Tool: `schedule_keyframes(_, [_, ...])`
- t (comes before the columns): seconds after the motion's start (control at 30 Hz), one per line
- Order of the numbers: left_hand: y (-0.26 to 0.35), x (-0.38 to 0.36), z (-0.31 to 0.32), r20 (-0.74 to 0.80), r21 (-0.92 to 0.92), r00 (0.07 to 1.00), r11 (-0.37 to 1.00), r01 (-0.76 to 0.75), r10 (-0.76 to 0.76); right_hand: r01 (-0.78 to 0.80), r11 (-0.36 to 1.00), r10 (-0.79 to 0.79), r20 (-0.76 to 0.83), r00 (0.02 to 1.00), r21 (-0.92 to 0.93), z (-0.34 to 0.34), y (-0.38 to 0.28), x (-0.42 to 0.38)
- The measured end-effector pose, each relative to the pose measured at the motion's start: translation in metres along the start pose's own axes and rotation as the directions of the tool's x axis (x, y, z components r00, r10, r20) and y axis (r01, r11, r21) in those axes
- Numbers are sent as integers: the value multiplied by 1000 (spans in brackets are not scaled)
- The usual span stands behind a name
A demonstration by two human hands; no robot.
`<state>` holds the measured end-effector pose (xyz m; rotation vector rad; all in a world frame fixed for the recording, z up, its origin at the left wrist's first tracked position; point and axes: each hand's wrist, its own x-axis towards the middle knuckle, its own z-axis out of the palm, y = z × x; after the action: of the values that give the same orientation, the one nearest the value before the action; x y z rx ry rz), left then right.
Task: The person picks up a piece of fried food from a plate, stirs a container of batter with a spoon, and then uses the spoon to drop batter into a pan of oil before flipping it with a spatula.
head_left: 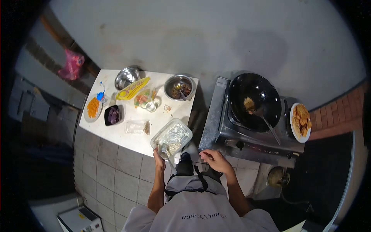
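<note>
My left hand (159, 159) grips the near left corner of a clear plastic tub (186, 133), which is tilted at the table's front edge. Inside the tub lies a white, pasty batter (173, 135). A spoon (169, 154) rests in it, its handle sticking out over the near rim toward me. My right hand (217, 161) hovers in front of the stove's left front corner, fingers loosely bent and apart, with nothing visible in them. On the stove sits a black wok (241, 87) with a small browned piece of food (249, 103) and a metal spatula (269, 125) in it.
The white table (110, 133) bears a plate of shredded orange food (92, 108), a dark bowl (112, 115), a yellow packet (132, 89), a steel bowl (127, 77) and a sauce bowl with a ladle (179, 87). Fried food (301, 120) lies on a plate right of the stove (255, 143).
</note>
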<state>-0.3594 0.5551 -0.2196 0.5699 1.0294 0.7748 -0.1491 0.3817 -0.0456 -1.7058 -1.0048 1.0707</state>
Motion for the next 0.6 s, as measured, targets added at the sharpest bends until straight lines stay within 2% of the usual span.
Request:
schedule_keyframes(0.1, [-5, 30, -14, 106, 19, 992, 998, 60, -62, -39, 996, 48, -109, 993, 84, 8, 9, -8])
schedule_keyframes(0.17, [3, 38, -11, -60, 215, 990, 967, 135, -125, -32, 993, 52, -172, 984, 116, 5, 13, -18])
schedule_keyframes(0.23, [4, 45, -9, -57, 200, 990, 970, 138, -129, -117, 987, 144, -295, 944, 107, -4, 11, -28])
schedule_keyframes(0.3, [3, 52, -7, -77, 175, 987, 973, 153, -141, -126, 978, 180, -369, 912, 164, -15, 15, -40])
schedule_keyframes(0.37, [1, 60, -9, -77, 192, 989, 971, 140, -128, -76, 993, 112, -560, 821, 87, -28, 22, -52])
schedule_keyframes(0.4, [-1, 62, -10, -72, 197, 989, 970, 143, -131, -78, 993, 115, -566, 816, 90, -35, 23, -59])
schedule_keyframes(0.47, [4, 65, -9, -93, 253, 992, 962, 105, -84, -35, 992, 109, -672, 733, 122, -48, 20, -67])
schedule_keyframes(0.5, [6, 67, -9, -95, 250, 992, 963, 101, -79, -31, 992, 104, -669, 736, 120, -54, 16, -69])
schedule_keyframes(0.57, [8, 71, -12, -73, 281, 995, 955, 91, -73, -67, 997, 80, -763, 642, 49, -66, 6, -75])
schedule_keyframes(0.6, [10, 73, -13, -78, 274, 995, 958, 87, -69, -61, 995, 102, -788, 608, 82, -71, 3, -77])
